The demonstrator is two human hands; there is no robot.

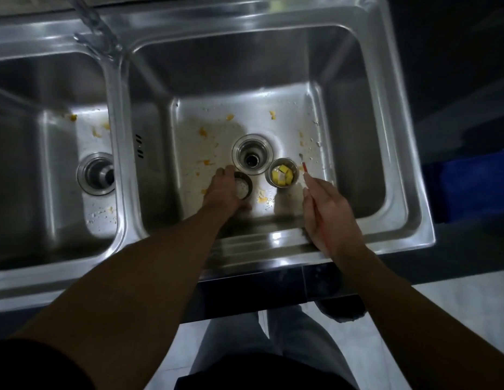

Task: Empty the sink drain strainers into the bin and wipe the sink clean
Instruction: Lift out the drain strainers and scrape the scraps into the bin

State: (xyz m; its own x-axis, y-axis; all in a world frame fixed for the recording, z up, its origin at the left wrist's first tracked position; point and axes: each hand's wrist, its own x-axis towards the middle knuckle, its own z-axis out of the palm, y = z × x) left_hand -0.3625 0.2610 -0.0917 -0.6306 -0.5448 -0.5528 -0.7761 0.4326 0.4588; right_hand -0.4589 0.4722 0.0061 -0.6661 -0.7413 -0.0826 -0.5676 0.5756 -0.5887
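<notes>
Both forearms come in from the bottom edge, reaching over the sink rim into the right basin. Left hand is down on the floor of it, fingers curled round a strainer with white stuff in it (rice, I'd guess) — the cup sits right under the palm, so that one's gripped or very nearly. Right hand is pinched shut on a thin red stick, some little tool, tip poking out past the fingertips.

Just beyond those fingertips, to their left, stands the second strainer, upright, holding yellow chunks and a white bit. Between the two hands, a touch further out, the drain is open and bare. The left basin's drain looks bare too, though I can't be sure.

So I'd say we're at the emptying step — both cups out, neither tipped yet. Next move wants a level lift of the rice one so nothing spills. I can't pick out the bin for certain. Wiping's untouched; yellow scraps and grains lie all over.
</notes>
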